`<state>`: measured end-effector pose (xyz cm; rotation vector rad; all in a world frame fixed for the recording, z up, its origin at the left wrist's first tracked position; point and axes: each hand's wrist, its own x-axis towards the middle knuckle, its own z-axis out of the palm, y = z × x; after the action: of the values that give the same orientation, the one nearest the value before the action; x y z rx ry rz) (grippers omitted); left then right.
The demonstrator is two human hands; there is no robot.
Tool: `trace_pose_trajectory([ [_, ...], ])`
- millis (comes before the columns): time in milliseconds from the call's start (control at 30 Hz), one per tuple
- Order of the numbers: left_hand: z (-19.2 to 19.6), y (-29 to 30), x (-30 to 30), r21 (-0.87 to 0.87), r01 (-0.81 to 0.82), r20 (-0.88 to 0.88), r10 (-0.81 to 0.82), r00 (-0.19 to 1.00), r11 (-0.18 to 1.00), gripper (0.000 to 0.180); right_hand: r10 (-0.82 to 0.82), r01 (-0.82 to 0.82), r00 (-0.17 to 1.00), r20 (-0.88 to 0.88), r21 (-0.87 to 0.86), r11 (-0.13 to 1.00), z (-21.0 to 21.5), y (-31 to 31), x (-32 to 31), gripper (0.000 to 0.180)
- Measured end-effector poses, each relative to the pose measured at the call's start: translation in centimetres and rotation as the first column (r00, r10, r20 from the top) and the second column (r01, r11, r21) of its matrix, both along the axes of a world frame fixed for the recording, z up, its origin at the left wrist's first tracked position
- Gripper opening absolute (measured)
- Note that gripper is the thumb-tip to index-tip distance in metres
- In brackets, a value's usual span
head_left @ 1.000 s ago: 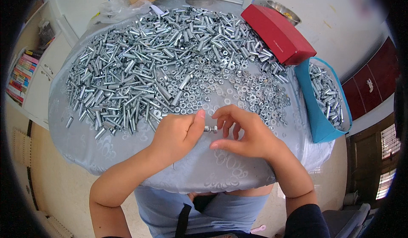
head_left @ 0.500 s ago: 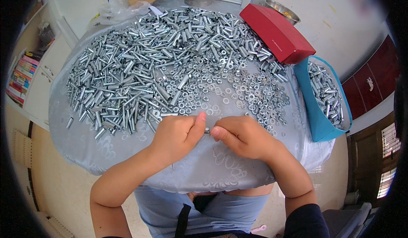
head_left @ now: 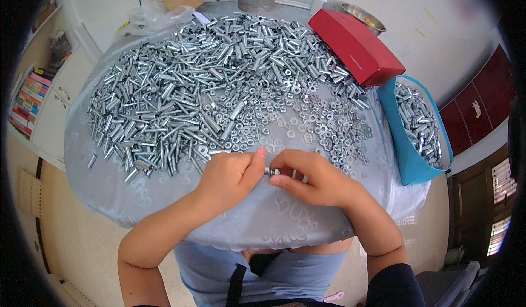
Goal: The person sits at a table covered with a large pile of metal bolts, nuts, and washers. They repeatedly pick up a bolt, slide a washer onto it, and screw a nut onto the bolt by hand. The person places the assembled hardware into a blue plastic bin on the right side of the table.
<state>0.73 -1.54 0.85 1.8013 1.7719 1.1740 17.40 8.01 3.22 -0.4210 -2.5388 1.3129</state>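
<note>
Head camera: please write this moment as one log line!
left hand: gripping fastener | right hand: curled around exposed end, contact unclear | metal pile: beyond hands | blue bin: metal parts inside

Metal pile [head_left: 181, 87] on table [head_left: 109, 192], bin [head_left: 408, 167] to right.

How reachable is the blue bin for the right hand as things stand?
Yes, likely: the blue bin stands open-topped on the same side as the right hand, with nothing tall between them. The red box lies beyond that path. The hand is presently at the nut.
</note>
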Motion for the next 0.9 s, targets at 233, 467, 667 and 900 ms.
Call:
trace_pose_trajectory([
  [233, -0.1, -0.1, 0.1, -0.008, 0.038, 0.026, -0.038, 0.999, 0.999, 0.039, -0.023, 0.023, 1.0, -0.014, 0.028, 0.999, 0.0, -0.4, -0.1, 0.028],
  [467, -0.3, 0.1, 0.1, 0.01, 0.029, 0.008, -0.029, 1.0, 1.0, 0.04, -0.073, 0.077, 0.993, 0.09, -0.039, 0.996, 0.8, -0.4, 0.0, 0.023],
  [667, -0.1, 0.2, 0.2, -0.003, 0.027, 0.033, -0.027, 0.999, 1.0, 0.039, 0.018, -0.015, 0.996, 0.089, -0.028, 0.999, -0.3, 0.3, 0.1, 0.023],
  [900, -0.4, 0.2, -0.1, -0.003, 0.026, -0.02, -0.026, 0.999, 1.0, 0.04, -0.014, 0.01, 0.996, 0.089, 0.044, 0.999, 0.3, 0.0, -0.1, 0.024],
])
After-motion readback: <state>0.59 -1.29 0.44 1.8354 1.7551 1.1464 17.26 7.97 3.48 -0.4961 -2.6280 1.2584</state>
